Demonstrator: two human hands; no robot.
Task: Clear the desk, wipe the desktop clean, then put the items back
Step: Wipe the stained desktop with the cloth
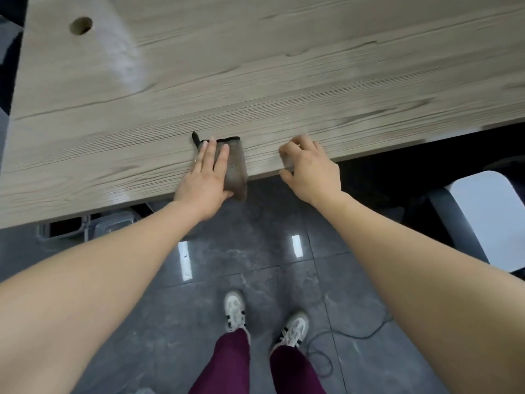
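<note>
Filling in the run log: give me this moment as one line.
stage: wiping | left hand: flat on cloth at desk edge | right hand: fingers curled on desk edge, holds nothing

A wide desk of pale grey-brown wood-grain laminate (pixel 284 66) fills the upper part of the view, its near edge running slantwise from lower left to upper right. A round cable hole (pixel 81 25) is cut near its far left corner, and a soft sheen of light lies across the left part of the top. A small folded grey-brown cleaning cloth with dark trim (pixel 235 169) lies flat on the desktop at the near edge, its lower end hanging just over that edge.
</note>
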